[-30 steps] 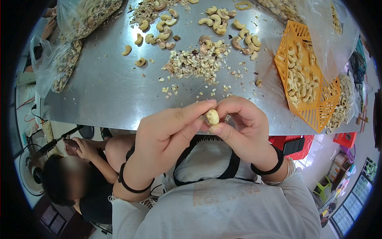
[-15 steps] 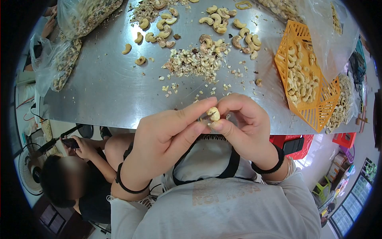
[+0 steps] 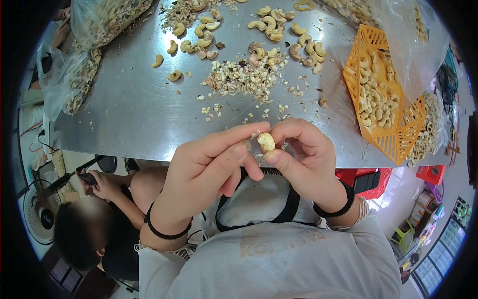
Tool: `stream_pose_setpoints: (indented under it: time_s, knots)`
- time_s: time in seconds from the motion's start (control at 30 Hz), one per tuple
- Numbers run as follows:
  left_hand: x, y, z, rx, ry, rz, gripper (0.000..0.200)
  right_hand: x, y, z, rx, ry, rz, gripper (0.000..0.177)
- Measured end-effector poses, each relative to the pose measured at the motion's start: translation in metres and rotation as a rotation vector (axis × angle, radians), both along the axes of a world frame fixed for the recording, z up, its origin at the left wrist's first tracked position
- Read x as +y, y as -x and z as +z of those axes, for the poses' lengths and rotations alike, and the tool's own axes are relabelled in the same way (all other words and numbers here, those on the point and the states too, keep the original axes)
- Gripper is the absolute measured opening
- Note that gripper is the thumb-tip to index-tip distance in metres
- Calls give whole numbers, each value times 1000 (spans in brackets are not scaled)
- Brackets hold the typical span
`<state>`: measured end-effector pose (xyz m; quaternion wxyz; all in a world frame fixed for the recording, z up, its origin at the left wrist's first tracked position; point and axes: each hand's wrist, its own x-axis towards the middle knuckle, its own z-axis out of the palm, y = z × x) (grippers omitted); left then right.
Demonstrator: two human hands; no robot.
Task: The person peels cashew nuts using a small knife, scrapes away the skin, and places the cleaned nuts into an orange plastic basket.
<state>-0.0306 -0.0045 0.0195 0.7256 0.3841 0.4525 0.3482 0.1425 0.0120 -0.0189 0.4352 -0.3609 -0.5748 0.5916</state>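
Near the table's front edge, my right hand [image 3: 309, 158] pinches a pale cashew nut [image 3: 266, 142] between thumb and index finger. Close on its left, my left hand [image 3: 211, 159] has its thumb and index finger pressed together; whatever lies between them is too small to make out. Beyond the hands lies a heap of nut fragments [image 3: 241, 79] on the metal table [image 3: 129, 109]. Whole cashews [image 3: 271, 27] lie in loose groups behind that heap.
An orange basket [image 3: 366, 82] of cashews stands at the right. Filled plastic bags [image 3: 112, 22] lie at the back left, and more are at the right. A seated person [image 3: 119, 239] holds a phone at lower left, near a fan [image 3: 42, 217].
My left thumb has shifted up and left, away from the nut, and its lower fingers now show. The nut stays in my right hand, now more exposed. The seated person's head has turned.
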Motion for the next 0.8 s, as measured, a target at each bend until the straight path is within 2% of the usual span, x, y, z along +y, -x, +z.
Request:
stream_pose_setpoints:
  time_s: [0.23, 0.4, 0.53, 0.6, 0.8]
  knots:
    - [-1, -4, 1, 27, -46, -17, 31, -2, 0, 1, 42, 78, 0, 13]
    - [3, -2, 4, -120, 119, -34, 32, -3, -2, 2, 204, 224, 60, 14]
    - [4, -7, 3, -185, 134, 10, 36, 0, -6, 8, 327, 398, 148, 16]
    - [4, -7, -1, -286, 161, 24, 36, -1, -6, 9, 354, 412, 153, 16]
    - [2, -10, -4, -369, 192, 63, 37, 0, -9, 6, 384, 493, 196, 20]
